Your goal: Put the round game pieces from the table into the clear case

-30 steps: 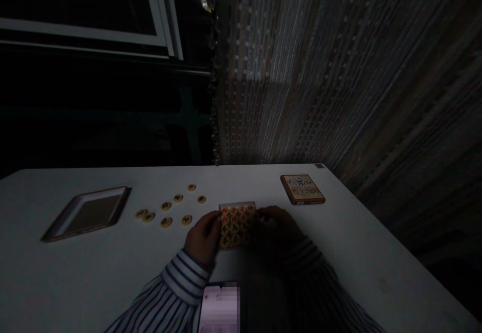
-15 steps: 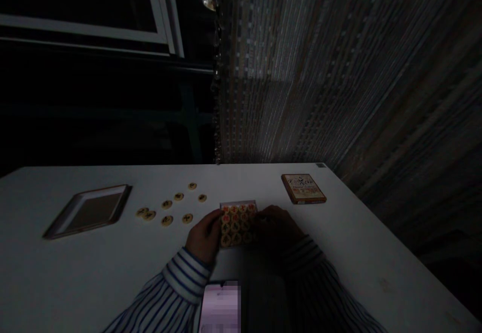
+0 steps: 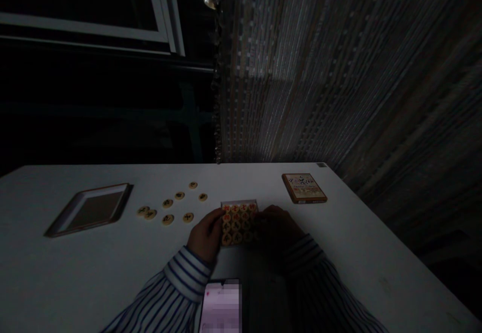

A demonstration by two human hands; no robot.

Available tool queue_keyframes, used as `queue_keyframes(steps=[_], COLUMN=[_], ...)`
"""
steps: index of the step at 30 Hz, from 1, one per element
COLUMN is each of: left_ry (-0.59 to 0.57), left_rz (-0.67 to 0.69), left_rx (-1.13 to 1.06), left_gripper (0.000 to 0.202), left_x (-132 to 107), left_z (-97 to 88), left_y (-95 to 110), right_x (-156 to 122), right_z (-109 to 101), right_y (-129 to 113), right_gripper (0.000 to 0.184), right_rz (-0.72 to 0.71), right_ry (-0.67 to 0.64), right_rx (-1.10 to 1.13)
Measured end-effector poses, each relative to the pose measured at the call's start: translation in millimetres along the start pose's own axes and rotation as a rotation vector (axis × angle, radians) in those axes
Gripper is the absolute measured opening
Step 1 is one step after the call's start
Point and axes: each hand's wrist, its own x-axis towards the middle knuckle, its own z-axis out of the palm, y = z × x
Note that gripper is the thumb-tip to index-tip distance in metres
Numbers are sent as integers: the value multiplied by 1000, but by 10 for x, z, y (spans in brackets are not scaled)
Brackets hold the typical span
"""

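Note:
A small shallow box (image 3: 239, 203) of Chinese chess pieces sits in front of me on the white table. Rows of round wooden pieces (image 3: 236, 225) fill it, red-lettered at the far side and black-lettered nearer me. My left hand (image 3: 205, 235) is closed on its left edge, thumb and fingers at the rim. My right hand (image 3: 280, 225) is curled at the right edge, fingertips over the rim by the pieces; deep shadow hides much of it. To the left of the box, several loose black-lettered pieces (image 3: 167, 219) lie scattered, two of them overlapping.
An open tray-like lid (image 3: 122, 205) lies at the left of the table (image 3: 233, 177). A flat printed Chinese chess box (image 3: 305, 187) is at the back right. A lit phone (image 3: 220, 308) is close to me between my forearms. A string curtain (image 3: 286, 72) hangs behind.
Almost nothing differs. The view has shifted very slightly; both hands stay at the edges of the box and the loose pieces lie as before.

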Motion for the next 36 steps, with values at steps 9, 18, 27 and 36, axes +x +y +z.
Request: queue_keyframes(steps=[9,18,27,36], left_ry=[-12,27,22,33], left_rz=[1,25,47,51], left_rx=[6,30,8,0], left_gripper=[39,36,33,29], left_x=[2,-10,0,-6], left_z=[-2,12,7,2], left_y=[2,-18,-16,-18], right_x=[-1,-8,-18,-17], right_z=[2,20,-3,-16], right_y=[11,-1,-23,-27], right_gripper=[27,28,28,27], right_rz=[-4,-25,-27,-29], right_ry=[-8,-9,-64,-43], right_rx=[20,-22,-73,-91])
